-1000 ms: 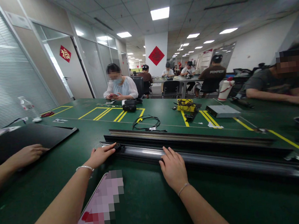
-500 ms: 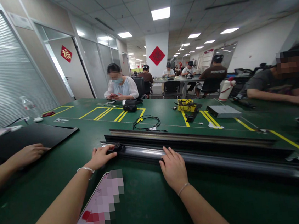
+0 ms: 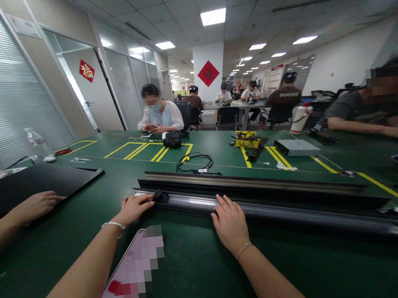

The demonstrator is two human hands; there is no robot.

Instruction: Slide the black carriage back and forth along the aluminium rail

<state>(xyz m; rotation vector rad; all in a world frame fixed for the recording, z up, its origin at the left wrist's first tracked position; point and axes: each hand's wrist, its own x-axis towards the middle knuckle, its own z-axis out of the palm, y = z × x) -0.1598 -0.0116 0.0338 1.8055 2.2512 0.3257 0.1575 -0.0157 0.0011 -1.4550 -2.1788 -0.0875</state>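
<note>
A long, shiny black rail (image 3: 284,216) lies across the green table in front of me, running from the middle left to the right edge. Near its left end sits a small black clip (image 3: 160,195). My left hand (image 3: 134,210) is at that end, its thumb and fingers closed in against the clip; the exact contact is partly hidden. Further right, my right hand (image 3: 230,224) rests flat on the rail with its fingers stretched out. A second dark rail (image 3: 259,182) with a channelled face lies just behind the first.
A phone (image 3: 127,280) lies below my left forearm. At left, another person's hand (image 3: 37,207) rests by a black panel (image 3: 39,182). Behind the rails are a coiled cable (image 3: 195,161), a yellow holder (image 3: 248,139) and a grey box (image 3: 297,147). Other people sit around the table.
Both hands and the rails hold nearly the same places. The whole view has shifted very slightly.
</note>
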